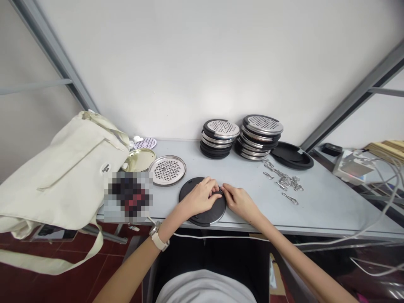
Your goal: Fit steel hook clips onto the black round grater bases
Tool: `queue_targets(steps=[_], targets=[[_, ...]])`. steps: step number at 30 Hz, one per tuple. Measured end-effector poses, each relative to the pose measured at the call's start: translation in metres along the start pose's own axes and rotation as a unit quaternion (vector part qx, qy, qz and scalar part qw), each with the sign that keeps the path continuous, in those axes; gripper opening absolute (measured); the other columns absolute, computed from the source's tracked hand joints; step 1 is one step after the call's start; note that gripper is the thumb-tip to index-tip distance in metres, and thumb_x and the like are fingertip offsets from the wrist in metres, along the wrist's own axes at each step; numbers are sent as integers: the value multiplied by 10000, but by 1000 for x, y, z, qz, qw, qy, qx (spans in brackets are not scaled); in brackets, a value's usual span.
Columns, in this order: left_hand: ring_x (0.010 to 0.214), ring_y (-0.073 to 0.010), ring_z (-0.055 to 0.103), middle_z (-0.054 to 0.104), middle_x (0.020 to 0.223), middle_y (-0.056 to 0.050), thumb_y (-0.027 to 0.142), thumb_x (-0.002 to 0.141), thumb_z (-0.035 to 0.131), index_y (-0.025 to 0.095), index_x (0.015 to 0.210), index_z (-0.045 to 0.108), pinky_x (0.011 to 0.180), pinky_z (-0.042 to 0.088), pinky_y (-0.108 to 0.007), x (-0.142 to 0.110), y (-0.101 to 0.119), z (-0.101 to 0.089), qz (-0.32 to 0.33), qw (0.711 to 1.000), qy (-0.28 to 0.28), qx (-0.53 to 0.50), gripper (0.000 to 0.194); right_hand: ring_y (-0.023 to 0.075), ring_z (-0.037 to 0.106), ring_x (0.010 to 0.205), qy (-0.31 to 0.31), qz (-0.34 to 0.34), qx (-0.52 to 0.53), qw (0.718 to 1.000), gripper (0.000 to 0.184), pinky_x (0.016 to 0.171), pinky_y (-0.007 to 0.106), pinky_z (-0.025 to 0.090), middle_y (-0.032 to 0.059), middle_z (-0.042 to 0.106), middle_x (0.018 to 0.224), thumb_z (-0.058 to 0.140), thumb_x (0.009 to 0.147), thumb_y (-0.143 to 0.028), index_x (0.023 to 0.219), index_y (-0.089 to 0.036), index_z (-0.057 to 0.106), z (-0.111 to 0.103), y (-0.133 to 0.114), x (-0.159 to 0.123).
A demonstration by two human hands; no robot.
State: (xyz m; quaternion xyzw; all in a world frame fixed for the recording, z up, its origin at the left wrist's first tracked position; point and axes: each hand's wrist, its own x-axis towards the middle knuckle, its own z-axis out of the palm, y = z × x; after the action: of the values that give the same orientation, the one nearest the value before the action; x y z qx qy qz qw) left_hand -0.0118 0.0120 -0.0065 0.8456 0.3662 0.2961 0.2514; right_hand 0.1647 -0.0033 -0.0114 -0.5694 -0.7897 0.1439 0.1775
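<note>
Head view: black round flat disc (pixel 208 215) near front table edge, 6 o'clock from stacks. Left hand (pixel 202 197) rests on it, grip can't be told; right hand (pixel 240 203) pinches small dark piece (pixel 221 190), maybe a clip, at disc's 2 o'clock. Risks: loose pinch drops piece; uneven palm pressure skids disc. Counts: 2 disc stacks (pixel 220 142) (12–1 o'clock), 1 perforated silver metal disc (pixel 167 170), 1 plain gold disc (pixel 140 160) (10), 1 black round tray (pixel 292 155) (2), silver clips (pixel 285 179) tangled, uncountable
</note>
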Motion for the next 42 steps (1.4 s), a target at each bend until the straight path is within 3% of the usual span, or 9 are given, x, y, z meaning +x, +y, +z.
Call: queue_targets(steps=[22, 29, 42], targets=[[776, -149, 537, 505, 893, -30, 216, 851, 533, 173, 859, 499, 729, 460, -295, 0, 0, 0, -10, 1000, -11, 7, 56, 137, 544, 547, -25, 46, -32, 998, 250, 527, 238, 233, 30, 615, 636, 323, 920, -239, 763, -196, 512, 0, -7, -1], [802, -154, 551, 509, 948, -38, 204, 867, 504, 193, 1082, 535, 781, 467, -306, 0, 4, -3, -4, 1000, -22, 2, 218, 143, 568, 565, -33, 63, -38, 997, 253, 526, 236, 240, 39, 639, 670, 307, 931, -242, 846, -189, 538, -1, -9, -3], [799, -147, 549, 495, 919, -34, 195, 875, 480, 195, 1069, 581, 774, 466, -286, 0, 8, -7, 3, 999, -36, -33, 218, 147, 558, 564, -24, 34, 9, 999, 242, 535, 230, 283, 17, 608, 666, 279, 941, -262, 859, -206, 499, -1, -4, -7]])
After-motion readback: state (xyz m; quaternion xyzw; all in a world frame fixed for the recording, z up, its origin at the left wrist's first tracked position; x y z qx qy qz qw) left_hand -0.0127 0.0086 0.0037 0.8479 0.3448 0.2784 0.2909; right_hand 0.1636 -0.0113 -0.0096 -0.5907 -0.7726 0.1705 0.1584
